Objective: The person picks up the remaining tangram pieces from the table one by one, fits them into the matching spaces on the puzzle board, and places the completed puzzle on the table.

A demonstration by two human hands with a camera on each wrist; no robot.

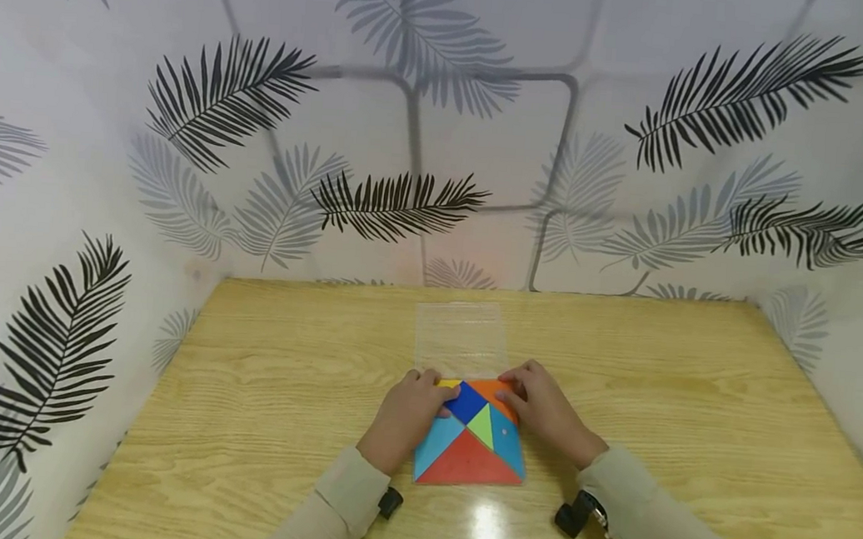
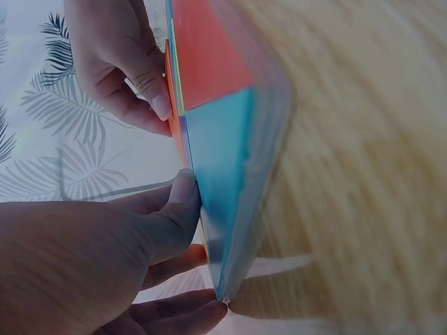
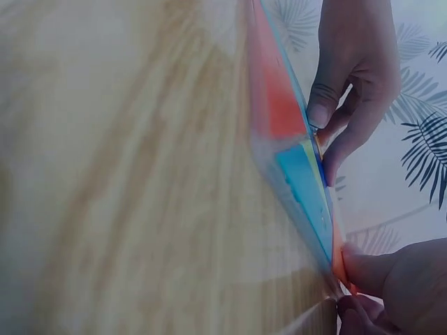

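Observation:
A tangram (image 1: pixel 466 464) of red, blue, orange, yellow and green pieces lies in a shallow clear case on the table. My left hand (image 1: pixel 405 414) is at its left side, with fingertips at the left corner of the dark blue square (image 1: pixel 465 404) and by the yellow piece (image 1: pixel 448 382). At the far right corner my right hand (image 1: pixel 549 413) pinches the orange triangle (image 1: pixel 494 393), thumb on its face and fingers at the case's far edge. In the left wrist view, the orange piece (image 2: pixel 172 98) stands slightly proud beside the light blue piece (image 2: pixel 220 153).
The clear lid (image 1: pixel 461 334) lies folded back beyond the case. Wood-grain table (image 1: pixel 282 359) surrounds it, with a leaf-patterned cloth (image 1: pixel 440 153) rising behind and at both sides. A dark wrist device (image 1: pixel 574 515) hangs under the right sleeve.

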